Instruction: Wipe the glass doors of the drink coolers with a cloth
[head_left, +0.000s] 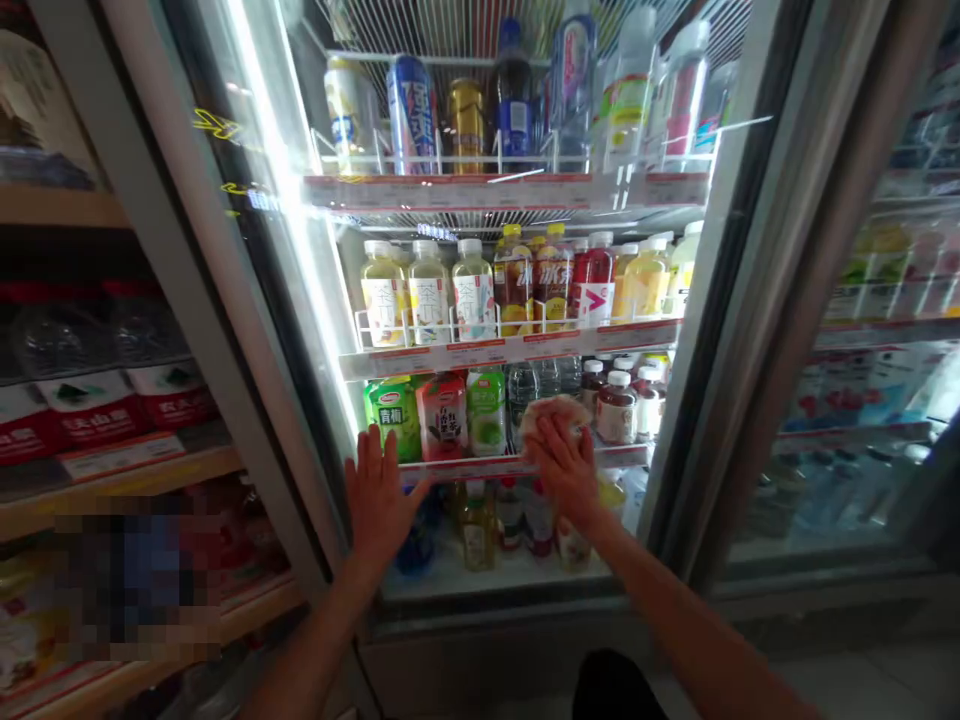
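A lit glass-door fridge [360,610] full of drinks stands in front of me. My left hand [381,505] is raised at the lower left of the glass, fingers spread and palm towards it, with nothing in it. Under the fingers of my right hand [564,468] is a pale, crumpled cloth [556,407], held against the glass right of centre. Behind the pane near my hands are a green-labelled bottle [396,410], a red-labelled bottle [444,415] and small dark bottles with white caps [617,408]. My right palm is hidden.
Metal door frames [780,300] run up the right, beside another fridge section with bottles. To the left, wooden shelves [127,490] carry shrink-wrapped bottles [90,385]. Upper fridge shelves hold cans [411,110] and bottles. A dark rounded shape [615,685] shows at the bottom edge.
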